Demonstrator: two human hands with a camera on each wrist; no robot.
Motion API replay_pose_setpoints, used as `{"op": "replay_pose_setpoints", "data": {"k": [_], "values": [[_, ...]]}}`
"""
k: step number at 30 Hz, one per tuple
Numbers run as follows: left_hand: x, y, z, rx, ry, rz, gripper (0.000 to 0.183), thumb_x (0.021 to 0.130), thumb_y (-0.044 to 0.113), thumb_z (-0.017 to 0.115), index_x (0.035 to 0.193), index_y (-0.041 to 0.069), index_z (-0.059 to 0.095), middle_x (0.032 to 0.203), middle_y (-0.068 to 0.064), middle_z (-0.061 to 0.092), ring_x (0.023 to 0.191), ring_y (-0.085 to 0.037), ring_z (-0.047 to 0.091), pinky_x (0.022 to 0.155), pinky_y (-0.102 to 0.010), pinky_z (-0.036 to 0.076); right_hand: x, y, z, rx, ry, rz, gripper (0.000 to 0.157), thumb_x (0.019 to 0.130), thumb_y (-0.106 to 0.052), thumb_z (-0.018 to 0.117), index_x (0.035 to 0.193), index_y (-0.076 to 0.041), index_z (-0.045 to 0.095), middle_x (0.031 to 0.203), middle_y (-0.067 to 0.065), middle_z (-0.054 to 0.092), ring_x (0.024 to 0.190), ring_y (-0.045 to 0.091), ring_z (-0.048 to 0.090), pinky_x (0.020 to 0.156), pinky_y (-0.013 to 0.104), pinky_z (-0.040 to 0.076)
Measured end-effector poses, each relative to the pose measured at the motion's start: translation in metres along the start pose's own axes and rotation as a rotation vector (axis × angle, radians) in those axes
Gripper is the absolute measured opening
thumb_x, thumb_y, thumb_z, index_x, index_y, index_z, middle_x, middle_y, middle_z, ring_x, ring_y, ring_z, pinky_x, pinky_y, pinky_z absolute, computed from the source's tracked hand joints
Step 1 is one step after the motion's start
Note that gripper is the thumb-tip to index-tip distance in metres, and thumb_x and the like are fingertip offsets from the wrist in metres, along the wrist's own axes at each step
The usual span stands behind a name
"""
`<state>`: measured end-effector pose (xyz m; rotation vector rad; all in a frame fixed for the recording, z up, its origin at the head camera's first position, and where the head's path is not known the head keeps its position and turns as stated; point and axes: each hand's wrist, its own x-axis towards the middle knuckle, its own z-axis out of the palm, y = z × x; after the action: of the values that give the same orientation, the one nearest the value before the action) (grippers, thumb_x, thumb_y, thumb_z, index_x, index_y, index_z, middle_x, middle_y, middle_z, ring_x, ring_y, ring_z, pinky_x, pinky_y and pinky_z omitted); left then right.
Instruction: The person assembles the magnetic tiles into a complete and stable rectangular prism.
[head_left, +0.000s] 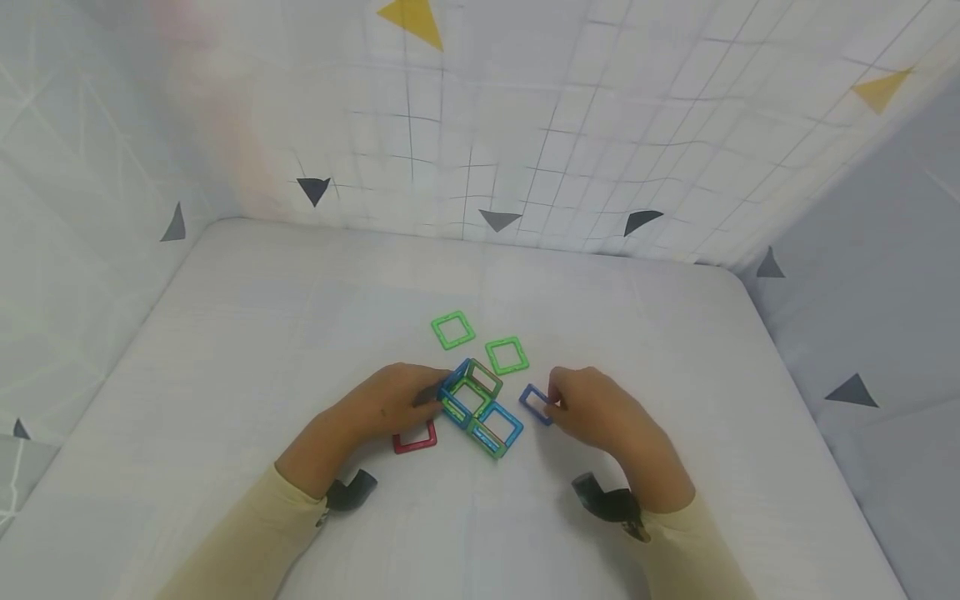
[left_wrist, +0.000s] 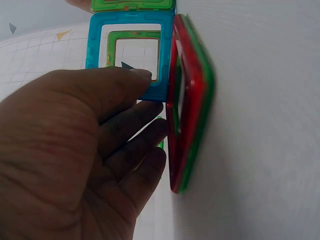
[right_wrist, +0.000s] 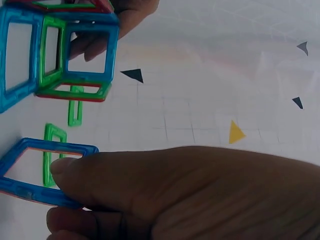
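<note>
My left hand (head_left: 393,396) grips a small structure of magnetic tiles by a blue square tile (left_wrist: 129,18), thumb on its face and other fingers behind. The structure joins open square frames in blue and green, some standing and some flat. A red tile (head_left: 416,447) backed with green lies low beside the left fingers. To the right of the structure, my right hand (head_left: 596,404) pinches a single darker blue tile (right_wrist: 40,194) between thumb and fingers. That tile is held apart from the structure, tilted, with a reddish inner edge.
Two loose green square tiles, a farther one (head_left: 438,335) and a nearer one (head_left: 513,369), lie behind the structure. Everything sits on a white cloth-covered surface (head_left: 750,467). A white backdrop (head_left: 510,167) with grid lines and triangles rises behind.
</note>
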<state>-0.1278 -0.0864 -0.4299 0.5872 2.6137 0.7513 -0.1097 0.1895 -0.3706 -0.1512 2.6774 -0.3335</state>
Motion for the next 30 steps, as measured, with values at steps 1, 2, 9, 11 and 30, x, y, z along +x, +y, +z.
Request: {"op": "replay_pose_setpoints", "data": {"k": [1,2,9,11,30], "values": [[0.0,0.0,0.0,0.001,-0.001,-0.001,0.054,0.092,0.025,0.072,0.143,0.019,0.056,0.13,0.008,0.065,0.106,-0.011,0.056,0.102,-0.038,0.051,0.0,-0.002,0.0,0.003,-0.002,-0.003,0.014,0.091,-0.022,0.072,0.099,-0.013,0.064,0.077,0.0,0.061,0.071,0.018,0.056,0.061,0.028,0.05],[0.0,0.0,0.0,0.002,-0.001,-0.002,0.054,0.092,0.025,0.072,0.143,0.02,0.056,0.13,0.008,0.065,0.106,-0.011,0.056,0.103,-0.038,0.051,-0.001,-0.003,0.001,0.002,-0.002,-0.008,0.014,0.091,-0.022,0.072,0.099,-0.013,0.065,0.077,0.0,0.061,0.071,0.018,0.057,0.061,0.028,0.05],[0.0,0.0,0.0,0.009,0.004,0.0,0.055,0.092,0.026,0.072,0.143,0.02,0.056,0.129,0.008,0.065,0.106,-0.011,0.056,0.102,-0.037,0.051,-0.001,-0.011,0.007,0.015,0.017,-0.047,0.012,0.091,-0.022,0.072,0.097,-0.014,0.065,0.076,-0.002,0.061,0.069,0.017,0.057,0.06,0.027,0.049],[0.0,0.001,0.001,0.012,0.007,0.002,0.054,0.092,0.026,0.072,0.143,0.02,0.056,0.129,0.008,0.065,0.106,-0.011,0.056,0.102,-0.037,0.051,-0.001,-0.013,0.009,0.026,0.024,-0.063,0.012,0.092,-0.022,0.072,0.098,-0.014,0.065,0.075,-0.003,0.061,0.069,0.017,0.057,0.06,0.027,0.049],[0.0,0.001,0.0,0.008,0.005,-0.001,0.054,0.092,0.026,0.072,0.143,0.02,0.056,0.127,0.008,0.066,0.104,-0.012,0.056,0.099,-0.036,0.053,-0.002,-0.02,0.014,0.056,0.048,-0.126,0.011,0.092,-0.021,0.072,0.1,-0.016,0.066,0.076,-0.005,0.061,0.07,0.015,0.056,0.062,0.026,0.05]]}}
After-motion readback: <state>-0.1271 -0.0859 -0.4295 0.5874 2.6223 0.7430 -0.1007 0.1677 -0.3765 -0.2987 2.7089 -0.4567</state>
